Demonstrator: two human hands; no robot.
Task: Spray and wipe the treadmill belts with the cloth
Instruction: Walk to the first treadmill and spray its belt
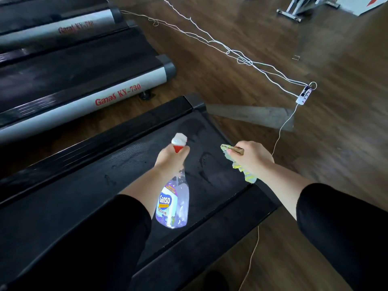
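Fingers of the left hand (170,160) are curling round the neck of the spray bottle (174,204), and I am seeing its white and red trigger head pointing away toward the far end of the treadmill belt (126,185). The bottle's clear body, holding purple liquid and labelled "Ganso", is hanging below the wrist over the middle of the belt. The right hand (249,158) is gripping the bunched yellow-green cloth (247,177) with its fingers closed round it, hovering over the belt's right edge near the side rail; I cannot tell from my feed whether the cloth's trailing end is touching the belt. Wet streaks (203,164) are showing on the dark surface between the two hands. To the left, a neighbouring treadmill (84,76) lettered "KY-730" is lying parallel, with another beyond it. White cords (210,38) are running across the wooden floor (336,143) to a power strip (304,95) at the far right.
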